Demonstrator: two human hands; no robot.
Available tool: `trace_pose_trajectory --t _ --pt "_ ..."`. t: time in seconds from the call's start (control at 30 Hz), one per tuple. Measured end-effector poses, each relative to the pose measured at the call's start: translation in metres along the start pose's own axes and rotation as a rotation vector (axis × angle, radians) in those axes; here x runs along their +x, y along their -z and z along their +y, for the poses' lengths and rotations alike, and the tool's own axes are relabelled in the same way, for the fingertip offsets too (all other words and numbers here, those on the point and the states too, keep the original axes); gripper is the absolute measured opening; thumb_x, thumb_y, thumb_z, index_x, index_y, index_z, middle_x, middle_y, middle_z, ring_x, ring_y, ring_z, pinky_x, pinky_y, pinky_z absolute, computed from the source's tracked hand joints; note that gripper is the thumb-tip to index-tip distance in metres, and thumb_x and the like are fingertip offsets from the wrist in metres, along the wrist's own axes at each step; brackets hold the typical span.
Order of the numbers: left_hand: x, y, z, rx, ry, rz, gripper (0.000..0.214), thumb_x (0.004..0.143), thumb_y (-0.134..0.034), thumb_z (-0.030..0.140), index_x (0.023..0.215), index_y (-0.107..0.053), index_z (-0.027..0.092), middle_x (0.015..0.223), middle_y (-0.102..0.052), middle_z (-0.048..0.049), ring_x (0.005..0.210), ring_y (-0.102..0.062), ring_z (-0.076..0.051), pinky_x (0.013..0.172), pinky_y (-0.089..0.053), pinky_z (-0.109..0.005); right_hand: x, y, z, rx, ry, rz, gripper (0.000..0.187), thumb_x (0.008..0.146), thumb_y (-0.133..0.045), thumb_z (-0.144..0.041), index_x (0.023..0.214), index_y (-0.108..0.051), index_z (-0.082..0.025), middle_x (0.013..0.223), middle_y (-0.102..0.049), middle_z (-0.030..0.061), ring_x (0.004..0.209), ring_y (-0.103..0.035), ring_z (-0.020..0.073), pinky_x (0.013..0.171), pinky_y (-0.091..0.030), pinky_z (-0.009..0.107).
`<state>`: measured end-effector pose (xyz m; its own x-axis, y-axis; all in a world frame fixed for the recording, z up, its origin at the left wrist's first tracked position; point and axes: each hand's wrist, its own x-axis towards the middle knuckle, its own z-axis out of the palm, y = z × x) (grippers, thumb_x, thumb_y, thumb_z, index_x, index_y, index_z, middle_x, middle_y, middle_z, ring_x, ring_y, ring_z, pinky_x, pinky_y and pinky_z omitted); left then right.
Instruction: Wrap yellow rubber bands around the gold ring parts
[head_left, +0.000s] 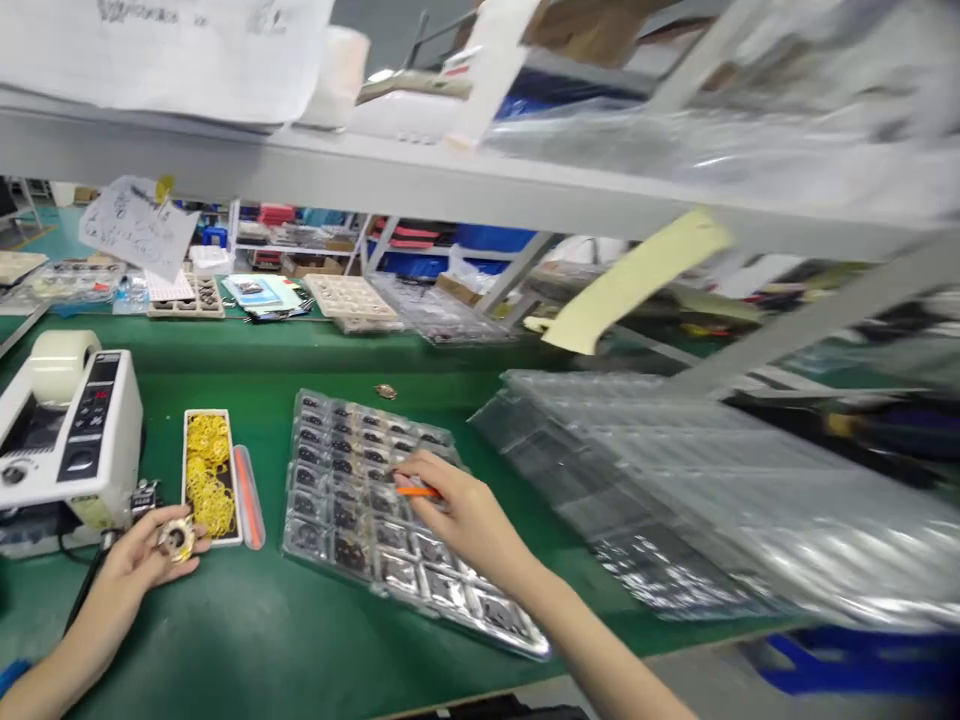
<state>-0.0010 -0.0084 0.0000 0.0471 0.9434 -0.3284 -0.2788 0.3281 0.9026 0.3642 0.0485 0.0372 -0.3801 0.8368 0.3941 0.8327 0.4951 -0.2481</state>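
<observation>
My left hand (150,560) is closed on a small round metal watch part (177,540) with a hole in its middle, held by the edge. Just beyond it lies a narrow white box (235,500) filled with yellow rings (208,480). Over a clear plastic compartment tray (300,562) my right hand (457,505) is closed on a thin orange tool (418,491); its kind does not show clearly. Dark round parts (343,465) sit in many of the tray's pockets. The right fingertips are at the tray's middle, and whether they touch a part I cannot tell.
A white tape dispenser (105,430) stands at the left. Beside the yellow rings lies a clear case (251,500) with an orange strip. Stacked clear trays (675,480) fill the right side. A small metal part (385,391) lies behind the tray. A shelf (420,180) hangs above.
</observation>
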Motion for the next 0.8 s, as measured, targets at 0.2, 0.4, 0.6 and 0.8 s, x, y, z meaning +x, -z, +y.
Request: trace_pose_trajectory --t 0.2,0.4,0.6,0.8 --pt "-0.002 -0.005 0.003 -0.109 0.020 -0.174 0.042 0.077 -0.073 0.032 0.117 -0.063 0.022 0.114 -0.072 -0.0096 0.116 -0.064 -0.026 0.104 -0.046 -0.045 0.038 -0.065 -0.108 0.651 -0.017 0.045 0.024 0.095 -0.046 -0.026 0.078 -0.062 -0.019 0.079 -0.062 0.0054 0.073 -0.061 0.0165 0.061 -0.048 0.027" --pt "-0.003 -0.006 0.000 -0.032 -0.084 -0.283 0.048 0.083 -0.068 0.036 0.129 -0.057 0.027 0.128 -0.064 -0.0091 0.119 -0.060 -0.024 0.105 -0.046 -0.043 0.050 -0.093 -0.148 1.010 -0.173 -0.102 0.022 0.084 -0.061 -0.033 0.067 -0.066 -0.020 0.073 -0.059 0.0020 0.058 -0.049 0.0131 0.053 -0.041 0.026" --pt "-0.009 -0.009 0.000 0.162 -0.111 -0.298 0.045 0.090 -0.059 0.029 0.134 -0.050 0.026 0.118 -0.067 -0.0076 0.106 -0.065 -0.019 0.102 -0.048 -0.038 0.039 -0.098 -0.147 1.078 -0.282 -0.100 0.024 0.079 -0.068 -0.041 0.067 -0.068 -0.021 0.079 -0.061 0.0034 0.054 -0.042 0.0109 0.048 -0.035 0.025" --pt "-0.012 -0.010 0.003 0.262 -0.103 -0.311 0.043 0.092 -0.054 0.026 0.135 -0.048 0.026 0.116 -0.066 -0.0073 0.106 -0.065 -0.019 0.100 -0.049 -0.034 0.038 -0.091 -0.152 1.070 -0.318 -0.176 0.024 0.081 -0.064 -0.037 0.065 -0.066 -0.020 0.080 -0.058 0.0024 0.051 -0.039 0.0089 0.045 -0.032 0.024"
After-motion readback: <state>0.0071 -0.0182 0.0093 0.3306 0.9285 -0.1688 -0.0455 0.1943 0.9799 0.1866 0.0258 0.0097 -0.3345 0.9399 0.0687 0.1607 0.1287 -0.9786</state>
